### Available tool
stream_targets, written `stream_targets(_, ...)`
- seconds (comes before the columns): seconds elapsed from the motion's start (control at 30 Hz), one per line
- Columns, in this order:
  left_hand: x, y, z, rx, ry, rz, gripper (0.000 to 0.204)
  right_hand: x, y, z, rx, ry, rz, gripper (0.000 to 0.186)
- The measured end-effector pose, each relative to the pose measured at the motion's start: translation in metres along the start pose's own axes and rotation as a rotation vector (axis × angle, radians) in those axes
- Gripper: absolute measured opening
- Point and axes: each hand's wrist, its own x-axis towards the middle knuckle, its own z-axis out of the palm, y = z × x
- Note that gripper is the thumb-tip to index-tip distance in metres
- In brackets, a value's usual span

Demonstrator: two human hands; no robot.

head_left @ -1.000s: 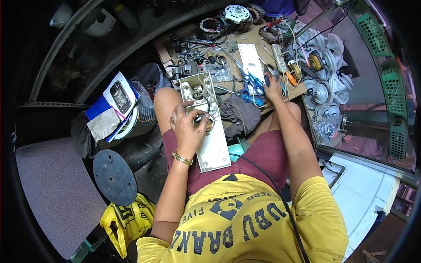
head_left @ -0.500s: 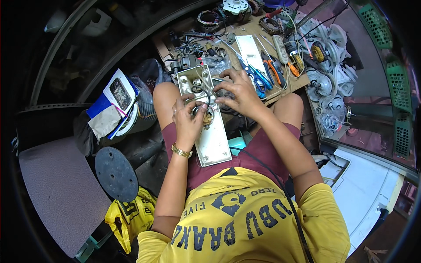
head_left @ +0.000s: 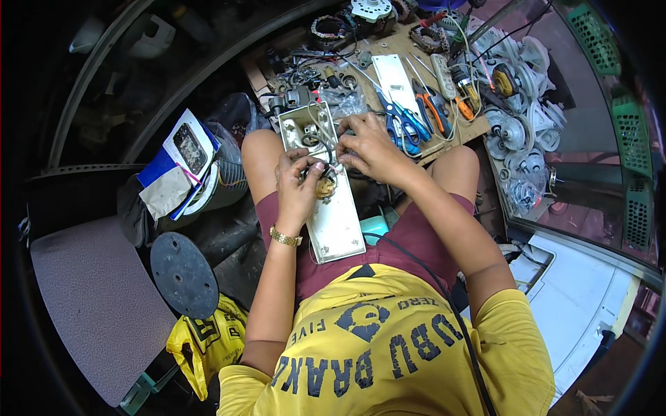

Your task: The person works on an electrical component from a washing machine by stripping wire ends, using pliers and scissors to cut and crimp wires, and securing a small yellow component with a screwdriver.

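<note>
Across my lap lies a long white plastic housing (head_left: 336,232), its hollow inside facing up. Grey and dark wires (head_left: 321,132) run through its far half. My left hand (head_left: 296,186) is closed over the middle of the housing, thumb and fingers pinching a small round brass-coloured part (head_left: 325,186) with wires on it. From the other side my right hand (head_left: 371,149) reaches in, its thumb and fingertips drawn together at the wires beside that part. Whatever sits between those right fingertips is too small to make out.
A wooden workbench (head_left: 385,48) ahead carries blue-handled scissors (head_left: 402,125), orange-handled pliers (head_left: 435,111), a white panel (head_left: 395,80), a power strip (head_left: 444,76) and loose metal parts. White plastic pulleys (head_left: 513,132) pile up at the right. A round black plate (head_left: 184,275) stands left.
My right hand has moved slightly left and its spread fingers have closed in at the wires. The left hand stays on the brass-coloured part, which has tilted a little.
</note>
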Motion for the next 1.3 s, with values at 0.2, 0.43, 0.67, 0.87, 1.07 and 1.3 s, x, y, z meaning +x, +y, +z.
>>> stream_targets(0.2, -0.001, -0.006, 0.002, -0.329, -0.04, -0.129, 0.017, -0.003, 0.011, 0.012, 0.058, 0.045, -0.021, 0.019)
stream_targets(0.43, 0.0, 0.01, -0.005, -0.231, 0.013, -0.027, 0.008, -0.028, -0.02, 0.018, 0.168, 0.26, 0.145, 0.022)
stream_targets(0.67, -0.001, 0.009, -0.013, 0.064, 0.051, 0.233, 0.02, -0.043, -0.044, 0.033, -0.05, 0.238, 0.132, 0.022)
stream_targets(0.87, -0.001, 0.02, -0.023, 0.226, 0.005, 0.226, 0.032, -0.031, -0.061, 0.036, -0.091, 0.182, 0.265, 0.02)
stream_targets(1.07, 0.001, 0.029, -0.028, 0.305, -0.031, 0.292, 0.023, -0.03, -0.068, 0.041, -0.082, 0.2, 0.344, 0.016)
stream_targets(1.3, -0.004, 0.031, -0.029, 0.362, -0.084, 0.323, 0.022, -0.026, -0.068, 0.045, -0.137, 0.183, 0.354, 0.018)
